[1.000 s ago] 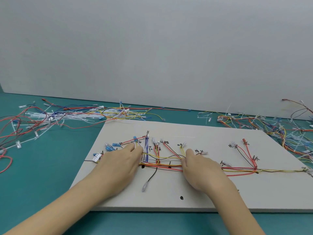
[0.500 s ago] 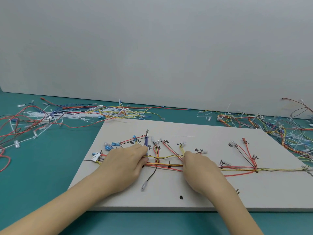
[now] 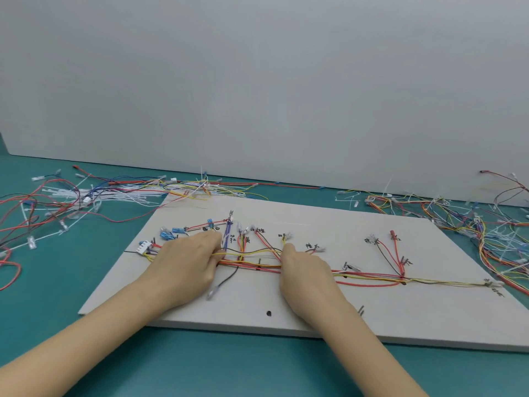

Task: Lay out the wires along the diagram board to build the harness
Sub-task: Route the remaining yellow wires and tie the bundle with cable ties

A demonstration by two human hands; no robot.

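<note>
A pale diagram board (image 3: 315, 308) lies on the teal table, marked with handwritten labels. Along it runs a trunk of red, yellow and black wires (image 3: 252, 263), with branches going up to small terminals. My left hand (image 3: 189, 262) sits at the trunk's left part, its fingers curled and pinching the wires near a blue wire (image 3: 226, 239). My right hand (image 3: 306, 273) lies about a hand's width to the right, fingers curled over the trunk, which hides the wires under it. A black wire with a clear terminal (image 3: 212, 293) hangs below the trunk between my hands.
A white connector (image 3: 144, 247) and blue terminals (image 3: 169, 234) lie at the board's left end. Red branch wires (image 3: 392, 253) rise at the right. Loose wire piles cover the table at the back left (image 3: 57, 202) and right (image 3: 472, 224). A grey wall stands behind.
My left fingers have drawn back slightly from the blue terminal and curled onto the trunk wires. My right hand has stayed almost in place.
</note>
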